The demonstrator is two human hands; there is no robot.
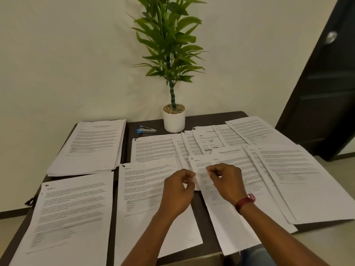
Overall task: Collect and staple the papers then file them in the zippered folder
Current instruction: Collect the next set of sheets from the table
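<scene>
- Head view: the left hand (pixel 178 189) is curled, pinching the left edge of a loose sheet (pixel 221 227); the right hand (pixel 226 181) is curled just beside it over the same sheet, and I cannot tell whether it grips.
- More printed papers (pixel 153 148) lie beyond and to both sides of the hands; the blue stapler (pixel 147 129) sits well beyond the left hand; no zippered folder shows.
- Likely step: gathering this sheet; lift it by the edge, then square its corners on the next page before stapling.
</scene>
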